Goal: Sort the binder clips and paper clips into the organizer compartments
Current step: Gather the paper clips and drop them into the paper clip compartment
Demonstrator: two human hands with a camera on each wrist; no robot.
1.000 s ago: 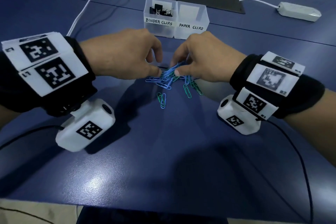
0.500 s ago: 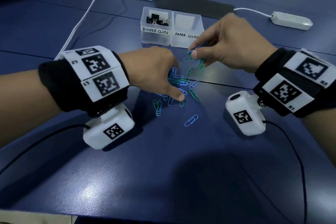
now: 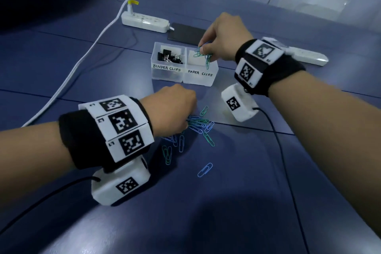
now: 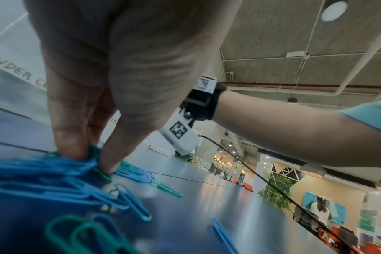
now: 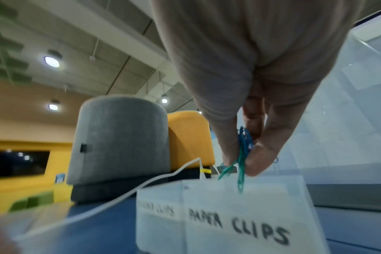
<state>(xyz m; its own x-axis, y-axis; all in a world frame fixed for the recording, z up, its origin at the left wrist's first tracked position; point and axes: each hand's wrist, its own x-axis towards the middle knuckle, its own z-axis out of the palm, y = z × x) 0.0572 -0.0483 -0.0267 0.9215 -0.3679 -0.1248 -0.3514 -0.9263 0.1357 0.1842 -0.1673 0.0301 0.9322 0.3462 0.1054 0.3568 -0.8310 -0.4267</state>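
Note:
A clear two-part organizer stands at mid table. Its left part, labelled BINDER CLIPS, holds black binder clips; the right part is labelled PAPER CLIPS. My right hand hangs over that right part and pinches a bunch of blue and green paper clips. Nearer me, a heap of blue and green paper clips lies on the blue table. My left hand comes down on the heap, thumb and fingertips closed on several clips.
A white power strip with a white cable lies at the back left, a black flat pad behind the organizer, another power strip at the right. Loose clips lie nearer me. Black cables trail from both wrist cameras.
My right hand has lifted its bunch of paper clips from the heap and carried it away over the PAPER CLIPS compartment. My left hand stays low at the heap and has closed on more clips.

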